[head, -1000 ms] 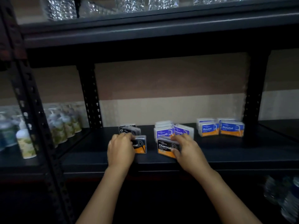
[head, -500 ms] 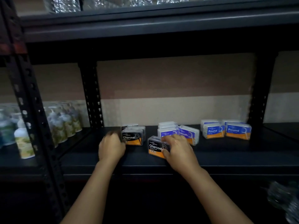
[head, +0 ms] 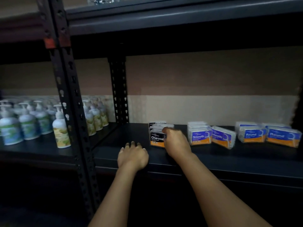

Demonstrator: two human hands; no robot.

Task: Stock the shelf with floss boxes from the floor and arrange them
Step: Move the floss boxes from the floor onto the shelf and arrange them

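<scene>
On the dark shelf (head: pixel 246 159) stands a row of black and orange Charcoal floss boxes (head: pixel 156 139). My right hand (head: pixel 176 142) grips the right end of the front Charcoal box, fingers curled over its top. My left hand (head: pixel 132 156) rests flat on the shelf just left of the row, fingers spread, holding nothing. To the right stand blue and orange Smooth floss boxes (head: pixel 199 136), one of them (head: pixel 222 136) angled, and further right the Round floss boxes (head: pixel 268 135) in two short rows.
Pump bottles (head: pixel 60 130) fill the neighbouring shelf at left, behind a black perforated upright (head: pixel 72 112). A second upright (head: pixel 118 90) stands at the back. An upper shelf (head: pixel 180 18) hangs close overhead. Below the shelf it is dark.
My right hand carried the loose Charcoal box left and set it at the front of the Charcoal row. My left hand let go of the row and dropped flat onto the shelf. The view shifted right.
</scene>
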